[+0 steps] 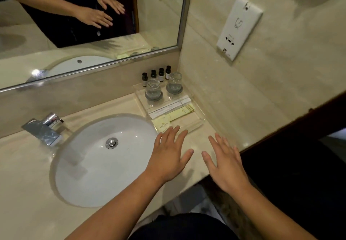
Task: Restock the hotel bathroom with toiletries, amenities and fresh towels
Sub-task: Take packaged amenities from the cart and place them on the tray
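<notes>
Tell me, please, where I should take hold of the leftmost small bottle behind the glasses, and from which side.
Pinch its black cap from above. The bottle stands upright, a glass crowds its lower body in front, and another bottle stands close beside it, so the top is freest.

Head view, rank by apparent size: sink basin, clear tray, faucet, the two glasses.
1. sink basin
2. clear tray
3. faucet
4. left glass and right glass: look alike, unranked
</notes>
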A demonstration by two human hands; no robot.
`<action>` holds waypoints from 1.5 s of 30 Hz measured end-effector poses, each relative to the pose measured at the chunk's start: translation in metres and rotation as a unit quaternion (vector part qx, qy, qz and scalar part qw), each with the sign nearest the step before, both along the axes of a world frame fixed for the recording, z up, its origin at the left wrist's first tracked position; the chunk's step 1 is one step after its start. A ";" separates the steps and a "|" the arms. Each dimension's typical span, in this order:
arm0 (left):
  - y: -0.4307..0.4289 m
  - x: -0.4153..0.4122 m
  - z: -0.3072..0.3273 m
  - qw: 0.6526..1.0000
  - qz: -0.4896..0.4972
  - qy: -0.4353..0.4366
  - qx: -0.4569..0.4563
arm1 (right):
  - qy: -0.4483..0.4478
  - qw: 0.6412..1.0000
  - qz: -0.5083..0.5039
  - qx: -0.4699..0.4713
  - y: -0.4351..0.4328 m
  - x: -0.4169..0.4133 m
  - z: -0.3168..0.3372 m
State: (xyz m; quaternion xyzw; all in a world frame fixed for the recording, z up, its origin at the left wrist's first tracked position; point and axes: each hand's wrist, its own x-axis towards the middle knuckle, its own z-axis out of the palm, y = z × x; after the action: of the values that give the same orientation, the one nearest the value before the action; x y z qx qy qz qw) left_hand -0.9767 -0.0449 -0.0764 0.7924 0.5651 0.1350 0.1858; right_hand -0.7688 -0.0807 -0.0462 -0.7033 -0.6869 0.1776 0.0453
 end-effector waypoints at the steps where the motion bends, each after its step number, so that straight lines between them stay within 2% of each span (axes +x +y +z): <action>1: -0.002 0.004 0.001 1.000 -0.007 -0.002 0.002 | 0.002 1.000 -0.007 0.000 -0.006 0.002 0.001; 11: -0.020 0.066 0.008 0.996 -0.082 0.019 0.019 | 0.022 0.997 -0.073 0.028 -0.058 0.054 0.012; 23: -0.101 0.226 0.027 0.977 -0.206 0.040 0.036 | 0.024 0.976 -0.214 0.033 -0.182 0.186 0.012; 37: -0.197 0.415 0.041 0.949 -0.310 0.034 0.041 | 0.014 0.928 -0.366 0.067 -0.331 0.346 0.027; 45: -0.197 0.494 0.063 0.934 -0.353 0.014 0.056 | 0.020 0.896 -0.427 0.116 -0.345 0.405 0.040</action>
State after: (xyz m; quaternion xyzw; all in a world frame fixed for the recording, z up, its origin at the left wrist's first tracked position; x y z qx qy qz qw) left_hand -0.4825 -0.2418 -0.0137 0.9518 0.2427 0.0815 0.1690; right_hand -0.3639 -0.4262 -0.0062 -0.9150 -0.3350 0.0742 0.2123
